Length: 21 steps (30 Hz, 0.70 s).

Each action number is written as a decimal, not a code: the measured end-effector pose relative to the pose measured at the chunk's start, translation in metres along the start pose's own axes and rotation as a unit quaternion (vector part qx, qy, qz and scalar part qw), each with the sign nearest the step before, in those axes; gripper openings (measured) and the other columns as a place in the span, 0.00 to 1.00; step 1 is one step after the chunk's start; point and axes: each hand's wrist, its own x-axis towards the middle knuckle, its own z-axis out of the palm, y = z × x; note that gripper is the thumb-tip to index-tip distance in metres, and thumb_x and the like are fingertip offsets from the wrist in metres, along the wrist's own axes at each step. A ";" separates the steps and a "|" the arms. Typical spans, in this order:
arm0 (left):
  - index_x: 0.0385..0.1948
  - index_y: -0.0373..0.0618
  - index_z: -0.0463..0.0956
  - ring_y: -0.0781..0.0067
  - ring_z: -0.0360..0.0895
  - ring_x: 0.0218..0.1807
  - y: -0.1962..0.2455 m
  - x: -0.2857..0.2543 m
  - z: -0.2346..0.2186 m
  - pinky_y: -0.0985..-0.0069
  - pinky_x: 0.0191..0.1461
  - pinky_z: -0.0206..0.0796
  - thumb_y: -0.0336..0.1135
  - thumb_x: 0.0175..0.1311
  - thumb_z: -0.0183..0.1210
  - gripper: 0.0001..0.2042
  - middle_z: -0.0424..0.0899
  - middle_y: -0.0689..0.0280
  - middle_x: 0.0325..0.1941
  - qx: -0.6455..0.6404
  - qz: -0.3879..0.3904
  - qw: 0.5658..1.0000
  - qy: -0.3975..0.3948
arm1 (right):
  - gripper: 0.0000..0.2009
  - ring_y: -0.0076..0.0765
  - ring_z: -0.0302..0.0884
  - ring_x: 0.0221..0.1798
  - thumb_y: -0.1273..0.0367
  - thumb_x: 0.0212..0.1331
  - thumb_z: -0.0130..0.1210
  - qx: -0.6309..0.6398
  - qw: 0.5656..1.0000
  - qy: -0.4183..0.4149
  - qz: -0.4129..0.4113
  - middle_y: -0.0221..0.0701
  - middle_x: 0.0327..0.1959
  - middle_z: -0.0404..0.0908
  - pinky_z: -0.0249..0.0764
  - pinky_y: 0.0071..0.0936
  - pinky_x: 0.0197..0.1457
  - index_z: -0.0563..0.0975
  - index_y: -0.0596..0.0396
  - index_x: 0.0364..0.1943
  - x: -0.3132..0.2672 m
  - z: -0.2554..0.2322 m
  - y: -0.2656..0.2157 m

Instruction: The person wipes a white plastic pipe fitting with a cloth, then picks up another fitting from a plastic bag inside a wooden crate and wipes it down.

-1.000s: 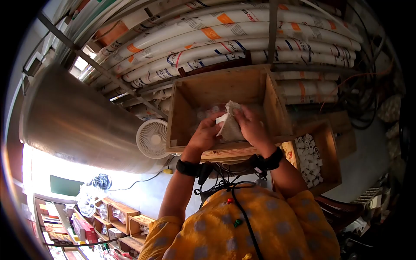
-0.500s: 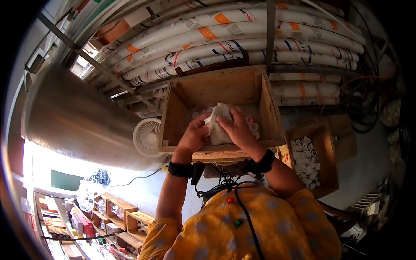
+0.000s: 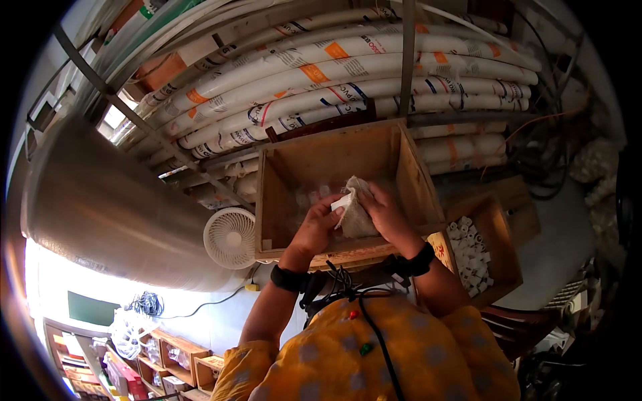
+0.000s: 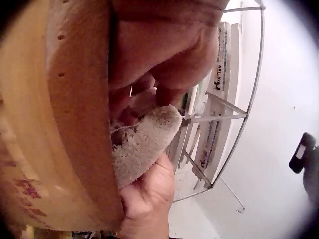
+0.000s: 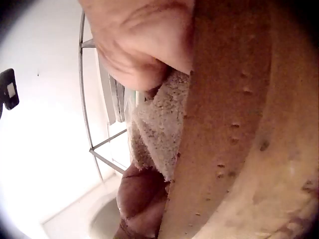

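Over the front part of a wooden crate (image 3: pixel 334 144), both hands work at a rough, off-white cloth (image 3: pixel 360 222). My right hand (image 3: pixel 393 219) grips the cloth from the right, its upper corner standing up above the fingers. From the left, my left hand (image 3: pixel 311 227) pinches a small white piece (image 3: pixel 341 204) against the cloth; the cloth covers much of it, and I cannot tell its kind. In the left wrist view the fuzzy cloth (image 4: pixel 149 144) bends between the two hands. Part of each hand is hidden by the crate wall (image 5: pixel 224 129) in the right wrist view.
Pale, translucent small pieces (image 3: pixel 309 198) lie on the crate's floor. A white fan (image 3: pixel 231 238) stands left of it. At right, a second wooden box (image 3: pixel 505 247) holds many white pipe fittings (image 3: pixel 470 257). Wrapped pipes (image 3: pixel 321 73) are racked behind; a large metal cylinder (image 3: pixel 120 207) stands left.
The cloth went from peaked to spread flatter under the right thumb, and is now bunched to a peak again, with the white piece showing at its left. The head view has shifted slightly.
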 end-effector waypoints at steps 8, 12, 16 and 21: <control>0.54 0.45 0.68 0.82 0.74 0.38 0.003 -0.001 -0.003 0.84 0.35 0.66 0.39 0.64 0.55 0.18 0.77 0.71 0.42 -0.037 -0.012 0.999 -0.023 | 0.20 0.27 0.72 0.47 0.60 0.60 0.54 0.018 0.999 -0.020 0.043 0.33 0.45 0.77 0.67 0.24 0.53 0.72 0.59 0.51 -0.004 -0.001 -0.009; 0.54 0.45 0.67 0.84 0.74 0.39 0.002 -0.002 -0.006 0.84 0.37 0.68 0.39 0.65 0.54 0.18 0.76 0.71 0.42 0.023 -0.021 0.999 -0.026 | 0.20 0.26 0.73 0.46 0.58 0.62 0.53 0.001 0.999 -0.033 0.037 0.32 0.44 0.78 0.67 0.24 0.51 0.72 0.59 0.50 -0.004 -0.002 -0.016; 0.54 0.46 0.68 0.85 0.73 0.38 0.003 -0.003 -0.002 0.85 0.38 0.68 0.38 0.65 0.54 0.18 0.76 0.73 0.41 -0.002 -0.026 0.998 -0.060 | 0.19 0.26 0.73 0.43 0.59 0.64 0.50 -0.062 0.997 -0.021 0.038 0.32 0.41 0.79 0.68 0.24 0.49 0.72 0.60 0.50 -0.001 -0.003 -0.013; 0.54 0.47 0.68 0.85 0.73 0.38 0.002 -0.002 -0.001 0.85 0.36 0.67 0.40 0.65 0.55 0.18 0.76 0.75 0.40 0.019 -0.026 0.999 -0.026 | 0.17 0.24 0.72 0.43 0.61 0.66 0.47 -0.006 0.999 -0.007 0.042 0.32 0.40 0.79 0.68 0.23 0.47 0.72 0.61 0.50 -0.001 0.000 -0.007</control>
